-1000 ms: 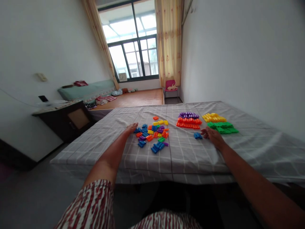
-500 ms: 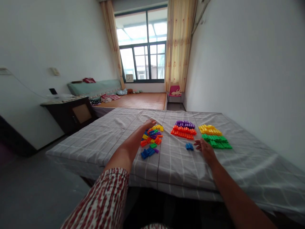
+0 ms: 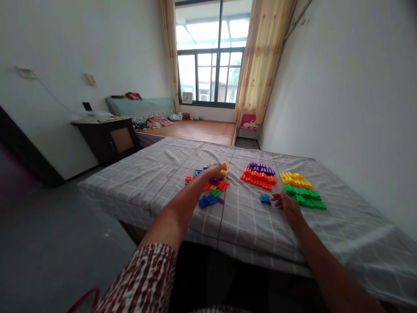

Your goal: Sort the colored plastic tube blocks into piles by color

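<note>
My left hand (image 3: 215, 169) lies over the far side of a mixed pile of small plastic tube-like pieces (image 3: 224, 186) in blue, orange, yellow, green and purple. Its fingers stretch to the right, with an orange bit showing by the fingertips; the arm covers part of the pile. My right hand (image 3: 289, 208) rests on the cloth with fingers apart, just right of a few blue pieces (image 3: 265, 199). Beyond it are rows of green pieces (image 3: 306, 196) and yellow pieces (image 3: 296, 180). Farther left sit rows of orange pieces (image 3: 259, 179) and purple pieces (image 3: 260, 168).
A grey checked cloth (image 3: 156, 169) covers the table. Behind it stand a bed (image 3: 205, 130), a dark cabinet (image 3: 110, 141) at the left and a pink chair (image 3: 248, 119) near the curtain. A white wall (image 3: 352, 87) runs along the right side.
My left hand has come down over the pile, covering its yellow pieces, and some pieces now show left of the arm. My right hand stays beside the blue pieces. The view has turned left.
</note>
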A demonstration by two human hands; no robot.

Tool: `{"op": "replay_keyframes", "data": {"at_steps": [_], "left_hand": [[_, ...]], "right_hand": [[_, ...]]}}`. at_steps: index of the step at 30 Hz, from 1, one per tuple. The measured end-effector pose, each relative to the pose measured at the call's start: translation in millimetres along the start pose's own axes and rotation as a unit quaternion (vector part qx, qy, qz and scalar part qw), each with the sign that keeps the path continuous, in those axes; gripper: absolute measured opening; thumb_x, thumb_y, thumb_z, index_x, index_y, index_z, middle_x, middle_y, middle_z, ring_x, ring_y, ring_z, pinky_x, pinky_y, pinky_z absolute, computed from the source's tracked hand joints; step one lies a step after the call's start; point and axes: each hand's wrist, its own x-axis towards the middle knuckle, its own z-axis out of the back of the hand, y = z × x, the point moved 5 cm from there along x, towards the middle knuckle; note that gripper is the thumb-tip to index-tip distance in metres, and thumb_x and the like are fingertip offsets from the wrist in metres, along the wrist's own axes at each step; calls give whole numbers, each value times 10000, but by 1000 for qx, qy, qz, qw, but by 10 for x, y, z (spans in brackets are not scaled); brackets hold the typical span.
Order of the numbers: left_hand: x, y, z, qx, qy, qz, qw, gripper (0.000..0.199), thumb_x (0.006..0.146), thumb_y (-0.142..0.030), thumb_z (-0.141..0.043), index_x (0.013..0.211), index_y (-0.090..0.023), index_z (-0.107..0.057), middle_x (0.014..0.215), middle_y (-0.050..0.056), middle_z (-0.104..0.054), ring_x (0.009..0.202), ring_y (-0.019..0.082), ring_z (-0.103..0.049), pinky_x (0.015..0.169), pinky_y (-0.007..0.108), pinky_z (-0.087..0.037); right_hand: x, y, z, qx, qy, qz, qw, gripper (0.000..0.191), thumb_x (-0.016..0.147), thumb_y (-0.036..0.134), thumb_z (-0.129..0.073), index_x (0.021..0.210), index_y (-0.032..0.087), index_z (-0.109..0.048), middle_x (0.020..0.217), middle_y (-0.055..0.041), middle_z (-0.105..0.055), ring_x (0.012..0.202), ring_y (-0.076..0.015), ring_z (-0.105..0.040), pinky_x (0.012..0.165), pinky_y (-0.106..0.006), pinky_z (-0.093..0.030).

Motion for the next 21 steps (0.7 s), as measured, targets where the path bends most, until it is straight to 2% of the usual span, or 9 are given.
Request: {"op": "replay_keyframes", "data": {"at_steps": [3,5,9,13,15,16,18,19,21], "left_hand": [[-364,257,193,20,-19,38,999,561,841,-477,-497,1372,-299,-470,1491,51,-390,1350,268,-356,1092,435,-309],[-673,411,293,17,-7,23,1000,614,860,-543,-448,1409,-270,-422,1500,65,-372,1373,244,-325,1114,387,-277],[-1277,679,357,24,36,5,999,794,758,-685,-516,1444,-317,-358,1559,55,-248,1424,292,-203,1134,428,-219],[-1643,866,281,21,46,10,999,882,722,-720,-533,1470,-316,-296,1581,70,-173,1441,306,-143,1133,448,-211],[-1695,909,202,12,45,12,999,872,759,-698,-505,1485,-276,-268,1569,96,-210,1441,294,-157,1133,428,-222],[-1689,911,159,9,42,10,999,839,788,-674,-487,1485,-261,-271,1559,102,-239,1437,285,-176,1133,416,-229],[-1628,880,81,4,30,-3,1000,746,840,-617,-454,1474,-252,-306,1541,97,-288,1428,271,-217,1135,402,-235],[-1582,856,50,4,21,-9,1000,706,855,-595,-445,1464,-256,-331,1537,91,-300,1423,271,-230,1138,404,-234],[-1486,817,7,-1,-5,-15,1000,659,867,-569,-445,1446,-266,-366,1537,81,-299,1417,278,-245,1142,418,-231]], "right_hand": [[3,-15,6,-6,-7,7,1000,642,852,703,-354,955,152,-668,860,-105,-707,631,-153,-596,576,-282,-458],[1,-32,18,-5,-15,13,1000,627,862,685,-353,964,151,-664,879,-108,-704,633,-148,-598,576,-275,-457],[-12,6,82,-4,-40,37,998,579,884,638,-345,1001,154,-640,915,-108,-699,621,-143,-594,540,-260,-450],[-118,381,64,-133,-150,101,974,488,910,539,-346,997,165,-647,863,-91,-703,609,-153,-591,571,-278,-459],[-227,720,-191,-209,-160,146,954,408,897,482,-410,975,174,-668,804,-77,-703,632,-170,-608,617,-297,-474],[-287,899,-420,-222,-113,176,952,362,890,448,-443,986,185,-672,799,-66,-704,649,-174,-619,630,-298,-480],[-450,1227,-1027,-216,57,248,943,288,880,391,-489,980,203,-682,845,-55,-709,643,-157,-620,642,-291,-494],[-555,1356,-1343,-213,145,279,925,264,869,374,-521,1002,211,-682,935,-60,-707,654,-149,-623,657,-292,-502],[-729,1513,-1867,-229,246,307,890,292,835,337,-592,1094,221,-661,1074,-70,-677,735,-155,-639,726,-302,-510]]}}
